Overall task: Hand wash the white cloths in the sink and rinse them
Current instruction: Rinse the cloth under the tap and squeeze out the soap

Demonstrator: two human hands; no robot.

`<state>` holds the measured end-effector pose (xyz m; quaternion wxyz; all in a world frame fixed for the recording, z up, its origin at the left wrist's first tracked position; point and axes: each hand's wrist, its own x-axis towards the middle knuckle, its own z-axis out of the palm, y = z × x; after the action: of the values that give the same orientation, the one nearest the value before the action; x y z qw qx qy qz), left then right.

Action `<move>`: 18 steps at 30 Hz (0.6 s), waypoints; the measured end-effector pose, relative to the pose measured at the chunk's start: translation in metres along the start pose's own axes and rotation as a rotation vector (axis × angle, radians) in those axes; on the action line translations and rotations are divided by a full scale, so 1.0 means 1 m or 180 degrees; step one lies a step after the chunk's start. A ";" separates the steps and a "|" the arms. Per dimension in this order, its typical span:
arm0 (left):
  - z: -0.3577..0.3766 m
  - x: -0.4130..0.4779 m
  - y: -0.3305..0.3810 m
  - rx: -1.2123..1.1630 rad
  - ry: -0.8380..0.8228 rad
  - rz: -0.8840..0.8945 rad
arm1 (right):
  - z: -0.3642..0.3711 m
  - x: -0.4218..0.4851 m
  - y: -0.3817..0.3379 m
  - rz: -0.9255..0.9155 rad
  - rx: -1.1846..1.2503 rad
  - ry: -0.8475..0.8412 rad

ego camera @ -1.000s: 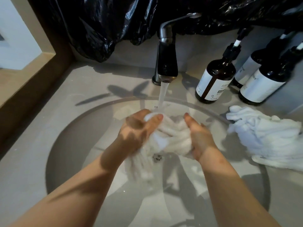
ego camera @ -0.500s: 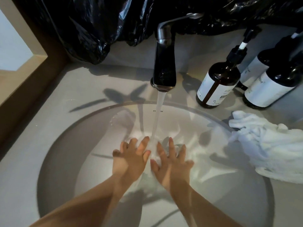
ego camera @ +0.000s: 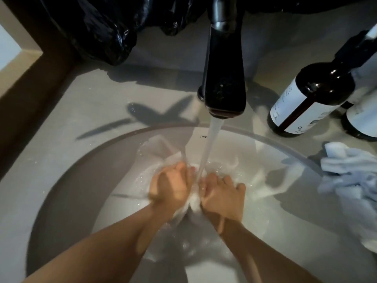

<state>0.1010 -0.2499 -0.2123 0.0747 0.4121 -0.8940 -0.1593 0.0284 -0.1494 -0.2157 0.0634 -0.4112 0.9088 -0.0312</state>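
Head, cloth (ego camera: 194, 204) central in sink (ego camera: 285, 213), under faucet (ego camera: 224, 78)

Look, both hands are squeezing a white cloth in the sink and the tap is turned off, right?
Not quite. The tap is on: the head view shows water pouring from it onto the white cloth. The left hand and right hand do squeeze that cloth in the sink.

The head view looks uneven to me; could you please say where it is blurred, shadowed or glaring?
Head view: motion blur smears the left hand and right hand gripping the white cloth; head view: hard light casts sharp shadows on the counter; head view: small glints on the brown bottle, and wide-angle distortion tilts it and the faucet.
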 end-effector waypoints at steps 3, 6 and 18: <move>-0.001 -0.002 -0.004 -0.1108 -0.0020 -0.0212 | -0.009 0.008 0.003 0.0149 0.0355 -0.0205; -0.004 0.002 -0.020 -0.1634 -0.0766 -0.0026 | -0.023 0.009 0.013 0.0215 0.0715 -0.0331; -0.006 -0.049 -0.021 0.0383 -0.0668 0.0986 | -0.039 -0.041 0.015 -0.0482 -0.0694 -0.1421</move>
<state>0.1493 -0.2265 -0.2141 -0.0201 0.2545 -0.9575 -0.1344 0.0383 -0.1086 -0.1748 0.2153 -0.4792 0.8369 0.1537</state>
